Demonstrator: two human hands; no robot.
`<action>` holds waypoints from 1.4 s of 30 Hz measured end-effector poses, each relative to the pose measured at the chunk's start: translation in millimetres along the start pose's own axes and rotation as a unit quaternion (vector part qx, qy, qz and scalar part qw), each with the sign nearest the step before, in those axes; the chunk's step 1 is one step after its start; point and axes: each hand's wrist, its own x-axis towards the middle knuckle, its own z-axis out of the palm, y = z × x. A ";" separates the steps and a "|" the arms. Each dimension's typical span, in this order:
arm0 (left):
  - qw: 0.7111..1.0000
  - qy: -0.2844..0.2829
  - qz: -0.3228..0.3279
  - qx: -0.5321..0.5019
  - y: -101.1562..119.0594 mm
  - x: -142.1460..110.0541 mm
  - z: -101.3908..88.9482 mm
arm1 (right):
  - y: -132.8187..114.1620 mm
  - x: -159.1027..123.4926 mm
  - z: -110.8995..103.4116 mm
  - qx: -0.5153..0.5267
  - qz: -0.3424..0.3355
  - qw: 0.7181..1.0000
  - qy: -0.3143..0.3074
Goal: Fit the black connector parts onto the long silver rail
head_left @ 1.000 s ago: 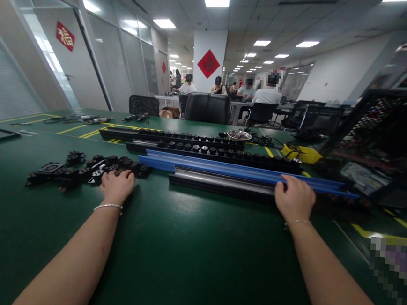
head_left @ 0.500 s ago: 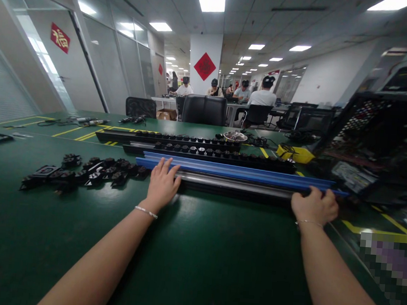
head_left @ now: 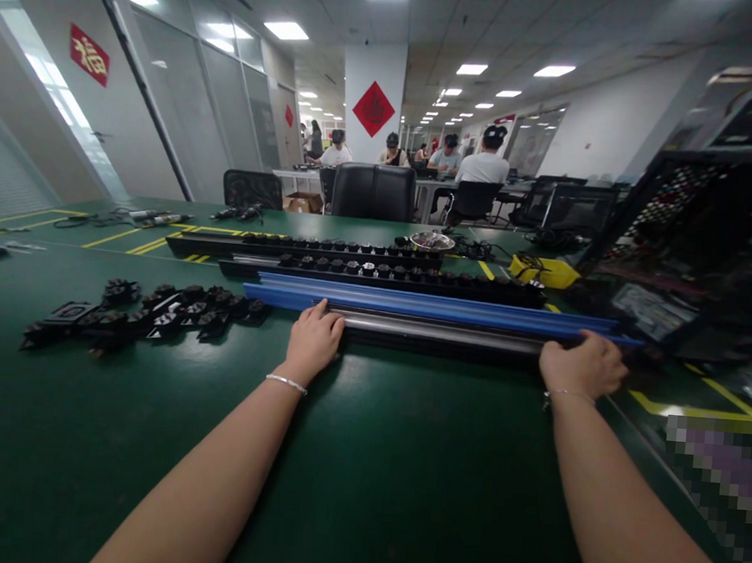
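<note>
A long black rail [head_left: 442,349] with a shiny grey channel along its top lies across the green table. Its left end is in my left hand [head_left: 316,343], with thumb and fingers closed over it. At the right end, the curled fingers of my right hand [head_left: 583,365] grip the same rail, hiding that end. Just behind it runs a long blue rail [head_left: 439,306], parallel and very close. Two more dark rails stand farther back, a nearer one [head_left: 247,270] and a farther one [head_left: 202,248], both lined with small black pieces.
Loose black parts [head_left: 165,310] are heaped left of the rails. Toward the back are a round metal dish [head_left: 432,242], cables and a yellow bin [head_left: 549,273]. A dark open-framed machine [head_left: 697,246] stands at the right. Several people sit at a far table.
My left hand has slid right, off the blue rail's front, and its spread fingers have closed on the black rail's left end. My right hand stays at the right end. The view has shifted slightly.
</note>
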 end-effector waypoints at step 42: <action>0.998 0.010 -0.049 -0.040 7.2 0.7 3.3 | -7.7 -6.1 7.9 -0.040 -0.032 0.999 -0.004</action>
